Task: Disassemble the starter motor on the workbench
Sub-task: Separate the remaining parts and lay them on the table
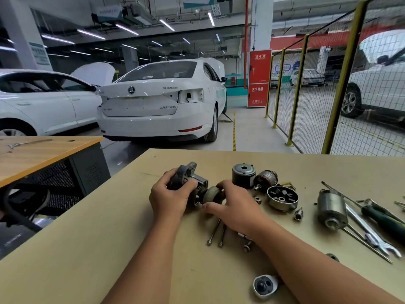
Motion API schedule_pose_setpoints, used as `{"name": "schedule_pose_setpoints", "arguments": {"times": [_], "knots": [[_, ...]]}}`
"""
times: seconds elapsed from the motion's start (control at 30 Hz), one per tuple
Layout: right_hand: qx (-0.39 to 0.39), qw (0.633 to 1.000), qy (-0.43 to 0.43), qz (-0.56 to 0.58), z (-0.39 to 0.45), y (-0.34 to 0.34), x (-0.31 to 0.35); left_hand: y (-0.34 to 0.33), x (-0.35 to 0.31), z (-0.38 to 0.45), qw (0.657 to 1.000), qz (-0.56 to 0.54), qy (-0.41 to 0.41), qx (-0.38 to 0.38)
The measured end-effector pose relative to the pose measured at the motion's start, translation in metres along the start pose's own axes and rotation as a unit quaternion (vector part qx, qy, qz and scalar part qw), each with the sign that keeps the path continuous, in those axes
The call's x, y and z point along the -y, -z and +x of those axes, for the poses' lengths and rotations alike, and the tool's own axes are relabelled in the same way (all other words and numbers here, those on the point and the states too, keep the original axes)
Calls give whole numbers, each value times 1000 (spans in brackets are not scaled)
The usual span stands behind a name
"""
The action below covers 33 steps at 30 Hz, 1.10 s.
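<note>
The grey drive-end housing (188, 172) of the starter motor lies on the tan workbench (109, 249), and my left hand (171, 196) grips it from the near side. A round drum-shaped part (211, 194) sticks out of the housing's right end; my right hand (234, 205) curls its fingers round it. To the right lie removed parts: a dark cylindrical shell (243, 175), the copper-wound armature (266, 178), a shallow ring-shaped gear cup (282, 197), a small pinion (258, 199) and the silver solenoid (332, 208).
Two long bolts (215, 232) and short screws (247, 244) lie just under my right wrist. A spanner (372, 235), a green-handled screwdriver (383, 218) and thin rods sit at the right edge. A grey end cap (264, 286) lies near the front. Beyond the bench stand white cars and a yellow mesh fence.
</note>
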State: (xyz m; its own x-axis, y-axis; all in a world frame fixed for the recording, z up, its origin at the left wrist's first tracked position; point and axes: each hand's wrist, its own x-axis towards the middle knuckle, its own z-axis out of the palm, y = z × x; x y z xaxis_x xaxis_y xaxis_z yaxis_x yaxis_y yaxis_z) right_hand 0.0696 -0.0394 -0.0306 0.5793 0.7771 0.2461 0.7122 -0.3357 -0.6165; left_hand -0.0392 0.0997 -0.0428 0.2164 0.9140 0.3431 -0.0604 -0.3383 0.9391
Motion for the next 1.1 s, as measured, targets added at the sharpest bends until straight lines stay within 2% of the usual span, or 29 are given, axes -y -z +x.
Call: {"name": "schedule_pose_setpoints", "arguments": {"times": [0.17, 0.37, 0.5, 0.57, 0.77, 0.9, 0.97, 1.1], "knots": [[-6, 1000, 6, -2, 0, 0, 2, 0, 3, 4, 997, -56, 38, -37], [-38, 997, 8, 63, 2, 0, 3, 0, 3, 6, 993, -101, 53, -35], [-89, 986, -23, 142, 4, 6, -5, 10, 6, 15, 980, -145, 89, -104], [-95, 986, -20, 138, 3, 8, -10, 18, 8, 22, 975, -159, 98, -121], [-59, 993, -18, 99, 6, 4, -6, 19, 13, 24, 983, -142, 72, -96], [-60, 994, -12, 89, 3, 3, -7, 20, 11, 27, 975, -180, 103, -79], [-56, 995, -2, 83, 2, 3, -8, 20, 8, 27, 961, -223, 151, -64], [-37, 998, 11, 56, 4, 3, -7, 18, -4, 21, 910, -329, 253, 9]]}}
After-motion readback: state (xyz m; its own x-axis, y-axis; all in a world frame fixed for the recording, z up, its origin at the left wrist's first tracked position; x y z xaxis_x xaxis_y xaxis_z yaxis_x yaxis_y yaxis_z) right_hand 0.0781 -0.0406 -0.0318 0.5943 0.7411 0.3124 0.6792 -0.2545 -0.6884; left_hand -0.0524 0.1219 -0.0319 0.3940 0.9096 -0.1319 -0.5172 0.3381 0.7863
